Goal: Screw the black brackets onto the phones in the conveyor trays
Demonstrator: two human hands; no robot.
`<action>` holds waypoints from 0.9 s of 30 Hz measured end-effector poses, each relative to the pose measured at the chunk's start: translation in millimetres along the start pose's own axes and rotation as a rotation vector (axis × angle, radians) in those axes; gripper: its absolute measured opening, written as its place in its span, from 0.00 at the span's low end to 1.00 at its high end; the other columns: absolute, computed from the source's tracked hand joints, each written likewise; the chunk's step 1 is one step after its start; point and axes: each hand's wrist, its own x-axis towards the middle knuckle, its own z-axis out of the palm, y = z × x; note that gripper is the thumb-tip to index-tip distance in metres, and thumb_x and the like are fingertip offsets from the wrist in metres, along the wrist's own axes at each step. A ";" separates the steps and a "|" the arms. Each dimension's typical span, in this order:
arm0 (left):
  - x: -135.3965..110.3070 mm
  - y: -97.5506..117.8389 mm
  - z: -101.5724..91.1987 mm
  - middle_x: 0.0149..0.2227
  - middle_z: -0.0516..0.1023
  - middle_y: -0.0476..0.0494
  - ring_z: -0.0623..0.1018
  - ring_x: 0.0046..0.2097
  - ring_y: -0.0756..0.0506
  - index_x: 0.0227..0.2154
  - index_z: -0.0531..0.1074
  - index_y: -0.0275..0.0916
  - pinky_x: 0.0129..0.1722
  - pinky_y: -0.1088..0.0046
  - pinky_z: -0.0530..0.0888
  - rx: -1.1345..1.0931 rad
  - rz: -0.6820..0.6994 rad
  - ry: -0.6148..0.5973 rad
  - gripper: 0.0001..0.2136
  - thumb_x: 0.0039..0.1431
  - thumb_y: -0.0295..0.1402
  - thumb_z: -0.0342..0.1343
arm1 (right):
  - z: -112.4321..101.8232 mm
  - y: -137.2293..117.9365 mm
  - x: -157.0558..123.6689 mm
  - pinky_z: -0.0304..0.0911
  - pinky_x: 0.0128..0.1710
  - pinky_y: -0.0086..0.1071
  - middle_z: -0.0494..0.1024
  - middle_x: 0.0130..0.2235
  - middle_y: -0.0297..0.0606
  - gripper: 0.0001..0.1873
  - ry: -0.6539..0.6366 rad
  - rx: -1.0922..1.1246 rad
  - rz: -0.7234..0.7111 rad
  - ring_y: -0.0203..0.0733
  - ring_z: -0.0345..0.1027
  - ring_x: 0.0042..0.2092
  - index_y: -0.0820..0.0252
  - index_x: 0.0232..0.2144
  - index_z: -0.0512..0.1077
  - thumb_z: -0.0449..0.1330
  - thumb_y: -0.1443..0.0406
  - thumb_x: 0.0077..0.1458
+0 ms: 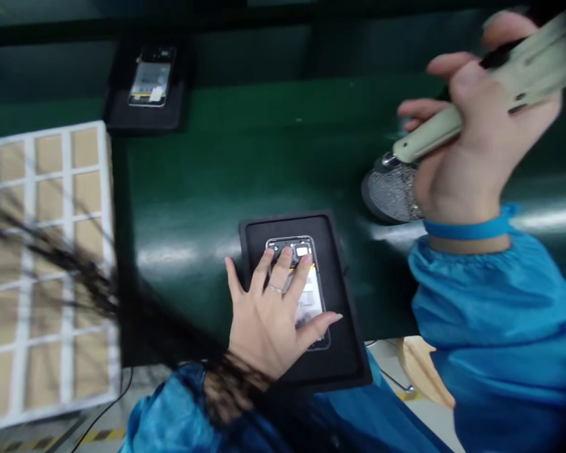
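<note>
My left hand lies spread over an opened phone, its fingertips on the camera end. The phone's inner parts show, with a pale battery area and a yellow strip. It rests in a black tray at the table's front edge. Raised at the upper right, my right hand grips a pale green electric screwdriver with a dark lever. A metal loop shows at its lower left end; the other end is blurred near the frame edge. Below this hand sits a round grey textured dish, partly hidden by the wrist.
Another opened phone lies in a black tray at the back left. A white-framed grid box with tan compartments fills the left side. Blurred dark strands cross the lower left. A wooden round seat shows below the green table.
</note>
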 end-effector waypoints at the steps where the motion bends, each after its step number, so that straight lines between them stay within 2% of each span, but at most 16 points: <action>1: -0.7 -1.5 2.2 0.69 0.82 0.29 0.83 0.65 0.16 0.73 0.77 0.44 0.66 0.10 0.73 -0.005 0.000 0.008 0.34 0.71 0.55 0.68 | 0.2 -2.1 3.2 0.70 0.47 0.35 0.62 0.59 0.51 0.28 0.111 0.104 0.041 0.40 0.73 0.54 0.71 0.63 0.49 0.44 0.58 0.69; 3: -2.1 -4.2 6.5 0.69 0.82 0.29 0.83 0.65 0.16 0.74 0.75 0.46 0.70 0.10 0.68 -0.014 -0.002 0.040 0.36 0.69 0.55 0.69 | -1.4 -5.5 7.2 0.69 0.37 0.29 0.64 0.57 0.51 0.24 0.273 0.286 0.061 0.38 0.73 0.50 0.72 0.56 0.57 0.53 0.61 0.63; 4: -2.8 -5.3 8.3 0.69 0.83 0.30 0.83 0.65 0.16 0.75 0.75 0.47 0.72 0.11 0.66 -0.017 -0.006 0.058 0.36 0.69 0.55 0.69 | -2.9 -5.9 8.3 0.67 0.33 0.28 0.66 0.53 0.49 0.22 0.308 0.337 0.053 0.34 0.72 0.45 0.71 0.53 0.60 0.55 0.63 0.61; 6: -4.1 -7.0 10.4 0.68 0.83 0.30 0.83 0.65 0.17 0.76 0.73 0.49 0.75 0.13 0.62 -0.023 -0.003 0.072 0.38 0.68 0.55 0.69 | -6.2 -3.7 9.0 0.62 0.27 0.26 0.68 0.41 0.41 0.17 0.336 0.391 0.040 0.27 0.65 0.33 0.68 0.49 0.62 0.56 0.66 0.59; 7: -4.7 -7.5 10.4 0.69 0.82 0.31 0.82 0.66 0.18 0.77 0.72 0.49 0.76 0.13 0.61 -0.019 -0.001 0.059 0.38 0.68 0.54 0.69 | -7.6 -1.2 8.9 0.59 0.25 0.25 0.65 0.35 0.36 0.14 0.343 0.403 0.039 0.24 0.60 0.29 0.66 0.46 0.62 0.55 0.67 0.58; 9: -5.8 -8.1 8.7 0.71 0.80 0.31 0.81 0.68 0.18 0.78 0.70 0.47 0.75 0.13 0.62 0.007 0.000 0.002 0.37 0.70 0.50 0.68 | -8.8 4.8 8.3 0.56 0.23 0.24 0.59 0.30 0.32 0.09 0.359 0.422 0.041 0.22 0.55 0.25 0.64 0.43 0.62 0.53 0.69 0.58; 13: -6.8 -8.2 3.4 0.75 0.76 0.31 0.78 0.71 0.17 0.80 0.66 0.45 0.72 0.10 0.66 0.070 -0.001 -0.073 0.38 0.72 0.47 0.68 | -6.4 13.2 7.0 0.53 0.21 0.25 0.59 0.28 0.30 0.08 0.390 0.472 0.053 0.23 0.54 0.22 0.61 0.40 0.62 0.54 0.70 0.55; 20: -5.9 -8.3 2.0 0.74 0.77 0.32 0.78 0.71 0.18 0.79 0.68 0.45 0.74 0.13 0.66 0.068 0.007 -0.070 0.37 0.72 0.49 0.67 | -3.3 17.1 6.0 0.52 0.20 0.27 0.64 0.29 0.31 0.10 0.360 0.523 0.080 0.25 0.55 0.21 0.61 0.40 0.63 0.56 0.70 0.54; 27: -6.2 -8.0 2.4 0.74 0.77 0.31 0.78 0.71 0.17 0.80 0.67 0.45 0.72 0.11 0.66 0.061 0.004 -0.075 0.37 0.72 0.46 0.67 | -2.4 18.7 5.2 0.51 0.20 0.28 0.65 0.28 0.30 0.10 0.355 0.526 0.080 0.25 0.57 0.21 0.62 0.40 0.64 0.56 0.70 0.54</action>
